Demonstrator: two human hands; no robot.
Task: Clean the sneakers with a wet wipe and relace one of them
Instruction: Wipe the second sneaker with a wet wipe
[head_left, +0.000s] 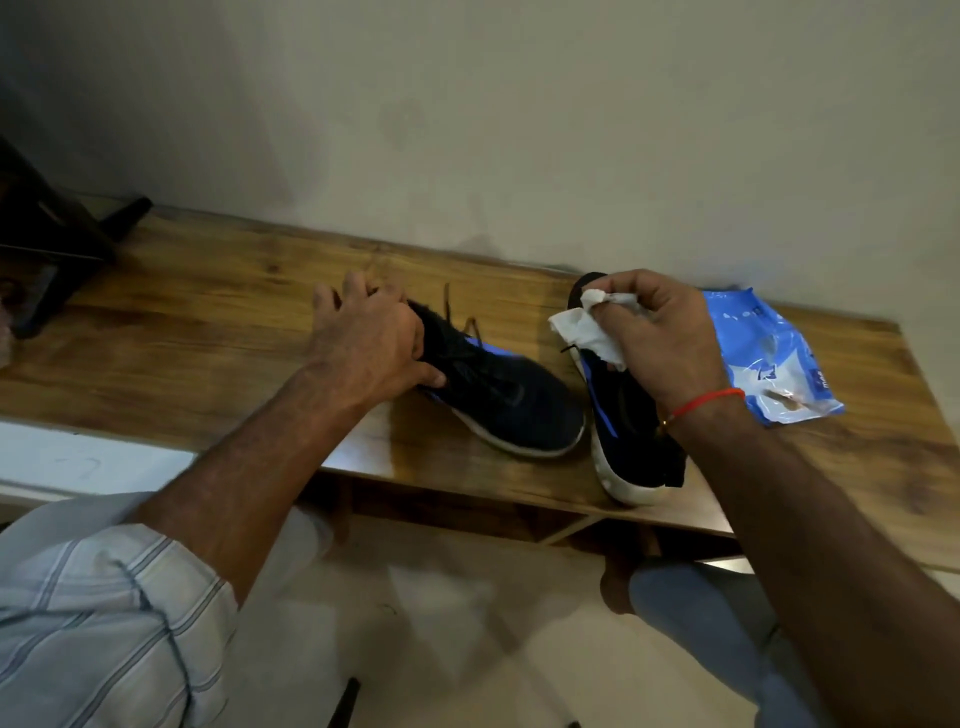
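Sneakers first: two dark ones with blue accents and white soles sit on a wooden bench (208, 291) against a pale wall (519, 130). Going from the left end, some dark object (47, 234) sits at the far left corner of the bench, too cut off to tell what it is. Next, a striped sleeve (93, 613) leads up to the left hand (371, 345), which grips the heel end of the left sneaker (511, 402), fingers curled over its collar and thumb along the side. That shoe lies around the middle of the bench, toe pointing toward the near edge, with loose laces (457, 317) trailing off toward the back edge. Just beside it is the right sneaker (623, 431), its toe poking over the near edge. The right hand (660, 332), with a red thread (701, 401) at the wrist, hovers over that shoe and pinches a crumpled white wet wipe (587, 325) in its fingers. Toward the right end lies a blue wipes pack (769, 358), flat on the bench, just behind the right hand.
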